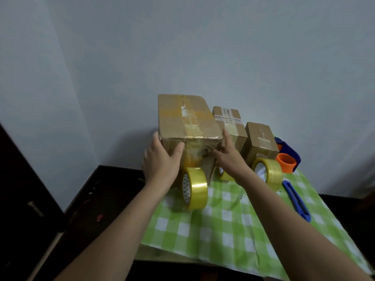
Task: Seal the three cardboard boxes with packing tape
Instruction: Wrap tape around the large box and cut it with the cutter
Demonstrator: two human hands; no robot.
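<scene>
Big box (pixel 188 118) pressed btwn both hands: L hand (pixel 162 161) flat on its left side, thumb on front; R hand (pixel 229 157) flat on right side, index straight up. Tape roll (pixel 195 188) just below L hand. Mid box (pixel 231 126) and small box (pixel 260 140) just beyond R hand, on checked cloth (pixel 223 230).

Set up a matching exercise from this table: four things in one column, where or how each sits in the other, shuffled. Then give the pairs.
Things
1. big box
2. knife
3. dispenser
4. nearest tape roll

Places
A. standing on edge on the cloth, in front of the big box
B. far right, beside the small box
C. between the left hand and the right hand
D. lying flat near the cloth's right edge

Pairs: 1-C, 2-D, 3-B, 4-A
</scene>
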